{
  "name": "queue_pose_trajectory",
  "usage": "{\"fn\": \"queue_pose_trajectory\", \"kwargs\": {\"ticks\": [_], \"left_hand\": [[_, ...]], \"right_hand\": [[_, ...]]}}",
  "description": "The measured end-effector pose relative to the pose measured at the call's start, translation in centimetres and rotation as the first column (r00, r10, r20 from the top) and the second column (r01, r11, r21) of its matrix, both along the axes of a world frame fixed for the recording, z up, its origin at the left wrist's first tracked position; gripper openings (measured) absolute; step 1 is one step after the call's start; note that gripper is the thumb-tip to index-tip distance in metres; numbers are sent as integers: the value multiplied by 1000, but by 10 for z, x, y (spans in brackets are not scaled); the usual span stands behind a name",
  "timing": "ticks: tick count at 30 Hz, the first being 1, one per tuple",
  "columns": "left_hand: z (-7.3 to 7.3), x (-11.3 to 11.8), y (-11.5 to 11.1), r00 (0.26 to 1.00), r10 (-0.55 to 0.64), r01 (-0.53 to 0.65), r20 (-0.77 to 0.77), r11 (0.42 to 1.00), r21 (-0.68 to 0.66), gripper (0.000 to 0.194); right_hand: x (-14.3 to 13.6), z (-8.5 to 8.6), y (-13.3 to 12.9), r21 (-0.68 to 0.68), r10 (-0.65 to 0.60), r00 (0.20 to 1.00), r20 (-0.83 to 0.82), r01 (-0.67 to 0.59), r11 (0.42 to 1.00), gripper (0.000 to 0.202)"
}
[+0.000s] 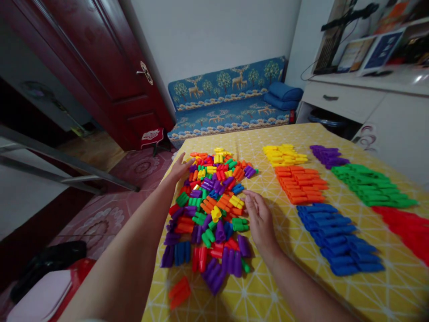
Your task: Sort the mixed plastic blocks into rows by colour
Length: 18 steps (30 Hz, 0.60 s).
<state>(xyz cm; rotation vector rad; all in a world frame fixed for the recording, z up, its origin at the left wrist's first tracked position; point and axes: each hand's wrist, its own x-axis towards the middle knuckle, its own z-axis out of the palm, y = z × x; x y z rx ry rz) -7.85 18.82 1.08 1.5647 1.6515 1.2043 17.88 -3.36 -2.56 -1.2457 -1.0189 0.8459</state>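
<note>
A mixed pile of plastic bullet-shaped building blocks (pixel 208 201) in purple, orange, green, red, yellow and blue covers the left part of the table. At the pile's far left edge is my left hand (pixel 180 168), open, its fingers spread beside the blocks. My right hand (pixel 260 217) is at the right edge of the pile, fingers stretched out and slightly curved near a yellow block (pixel 236 201). Nothing shows in either hand. One orange block (pixel 180 293) lies apart at the near end.
Single-colour groups lie on the right: yellow (pixel 284 155), orange (pixel 300 184), blue (pixel 338 239), purple (pixel 328 156), green (pixel 372 185) and red (pixel 407 230). A yellow patterned cloth (pixel 248 297) covers the table. Beyond it stand a blue sofa (pixel 228 118) and a white cabinet (pixel 398 120).
</note>
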Motion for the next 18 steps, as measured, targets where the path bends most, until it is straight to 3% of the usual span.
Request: {"fn": "queue_pose_trajectory", "kwargs": {"ticks": [9, 13, 18], "left_hand": [[-9, 14, 3, 989, -144, 144, -10, 989, -18, 57], [-2, 20, -16, 982, -187, 187, -27, 982, 1, 53], [21, 40, -56, 940, -327, 330, -93, 944, 12, 53]], "right_hand": [[-1, -1, 2, -24, 29, 999, 14, -28, 999, 48], [-1, 1, 2, 5, 22, 999, 40, -22, 1000, 48], [-1, 3, 2, 20, 18, 998, 65, -19, 1000, 49]]}}
